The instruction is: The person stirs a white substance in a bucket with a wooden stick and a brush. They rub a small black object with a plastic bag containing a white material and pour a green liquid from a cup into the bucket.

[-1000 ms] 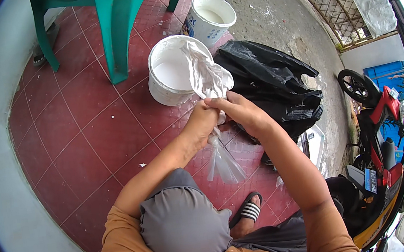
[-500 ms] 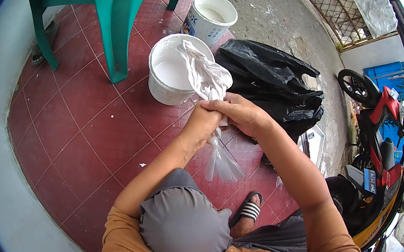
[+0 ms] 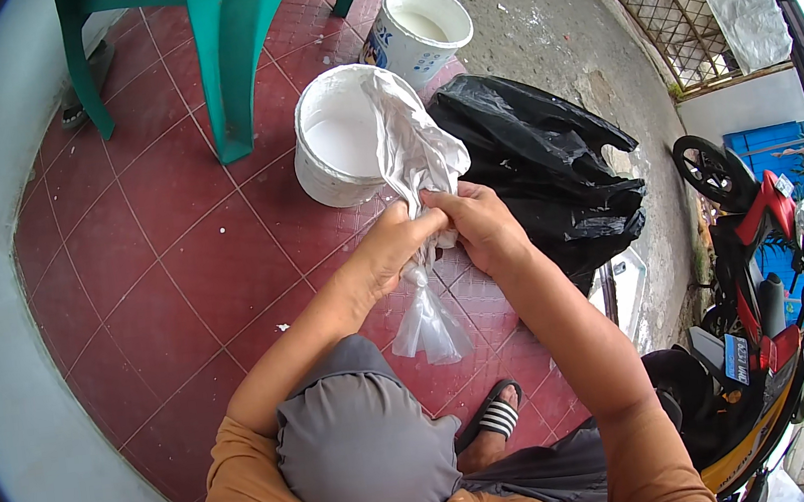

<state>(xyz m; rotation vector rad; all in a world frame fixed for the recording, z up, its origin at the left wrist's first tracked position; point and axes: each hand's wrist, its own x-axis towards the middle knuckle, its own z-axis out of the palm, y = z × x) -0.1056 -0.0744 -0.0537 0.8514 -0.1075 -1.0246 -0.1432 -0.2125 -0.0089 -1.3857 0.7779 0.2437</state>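
Red tiled floor (image 3: 178,268). Left hand (image 3: 390,247) and right hand (image 3: 487,225) clench a crumpled plastic bag (image 3: 420,153) mid-length; white part far, overlapping the white bucket's (image 3: 328,182) right rim; clear end near.

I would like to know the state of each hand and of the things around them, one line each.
Long crumpled white bundle: gathered; whether cloth or plastic, unclear
Clear plastic tail: hanging below the hands, flared
Left hand: closed on the bundle
Right hand: closed on the bundle
Nearer round white bucket: upright, open
Farther round white bucket: upright, open
Black plastic bag: crumpled, spread out
Green plastic chair: standing
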